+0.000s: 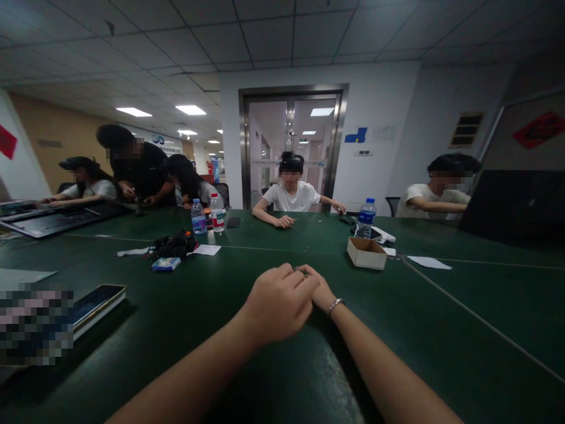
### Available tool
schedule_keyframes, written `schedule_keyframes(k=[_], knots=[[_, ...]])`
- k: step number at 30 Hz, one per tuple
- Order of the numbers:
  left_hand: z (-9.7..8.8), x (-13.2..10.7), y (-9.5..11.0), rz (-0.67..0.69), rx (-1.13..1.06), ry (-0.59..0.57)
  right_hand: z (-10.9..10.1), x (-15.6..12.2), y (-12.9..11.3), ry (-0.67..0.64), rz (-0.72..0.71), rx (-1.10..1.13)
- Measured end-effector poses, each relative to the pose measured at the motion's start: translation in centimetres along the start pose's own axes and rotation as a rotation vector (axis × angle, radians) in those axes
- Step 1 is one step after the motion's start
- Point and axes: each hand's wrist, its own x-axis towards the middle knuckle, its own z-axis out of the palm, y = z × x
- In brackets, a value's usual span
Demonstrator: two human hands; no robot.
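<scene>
My left hand rests on the dark green table with its fingers curled and laid over my right hand. The right hand is mostly covered; its fingers are pressed together with the left's around something tiny that I cannot make out. A thin silver bracelet circles my right wrist. Both forearms stretch toward me across the table.
A small open cardboard box stands ahead to the right, a water bottle behind it. Two bottles, black items and a blue packet lie ahead left. A phone lies at left. Several people sit around the table.
</scene>
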Motion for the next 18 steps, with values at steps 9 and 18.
schedule_keyframes(k=[9,18], knots=[[13.1,0.2,-6.7,-0.670,-0.658,-0.257,-0.8,-1.0,0.4,0.047,0.027,-0.027],[15.2,-1.2,-6.3,-0.737,-0.833,0.214,-0.1,-1.5,-0.9,-0.017,-0.139,-0.294]])
